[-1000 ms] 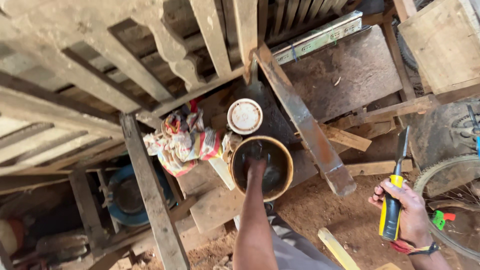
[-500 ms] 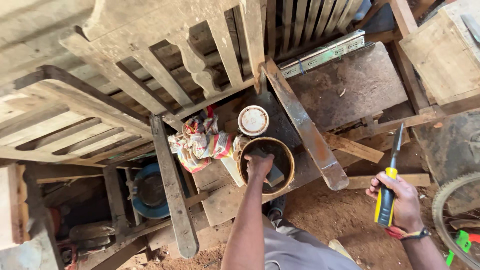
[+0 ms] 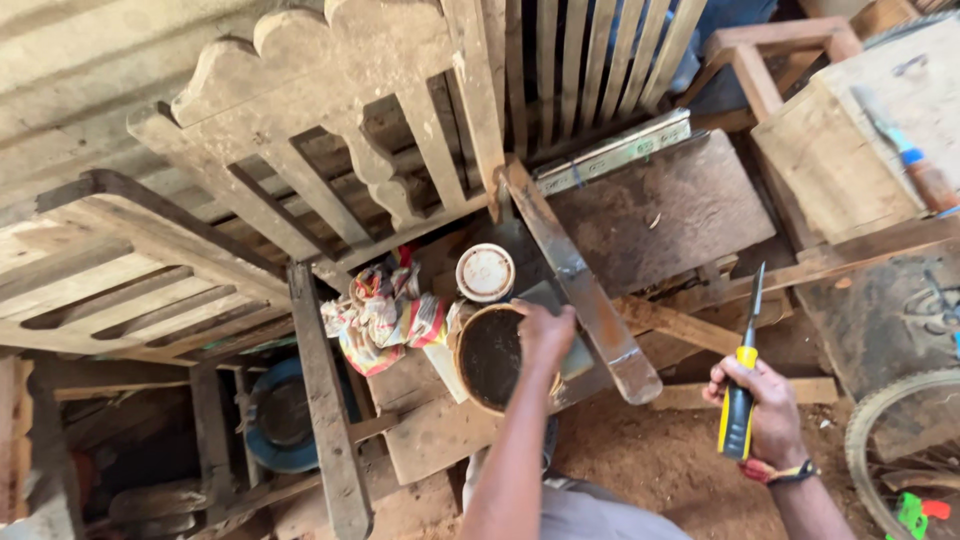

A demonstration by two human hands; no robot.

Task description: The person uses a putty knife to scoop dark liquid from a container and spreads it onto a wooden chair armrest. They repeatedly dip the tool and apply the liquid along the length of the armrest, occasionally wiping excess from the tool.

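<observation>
The left hand [image 3: 545, 335] grips the rim of a round bowl [image 3: 492, 357]. Right of the bowl, the right hand [image 3: 765, 412] is clamped on a yellow-handled chisel [image 3: 741, 385]. A crumpled cloth [image 3: 383, 315] lies left of the bowl.

Both forearms bare, no sleeves showing; on the right wrist there's a dark band with red-and-yellow trim [image 3: 775, 472]; grey trousers [image 3: 590, 510] below.

No screens or signs, one round white-lidded tin [image 3: 485, 272] — just beyond a dark round container [image 3: 490, 357].
</observation>
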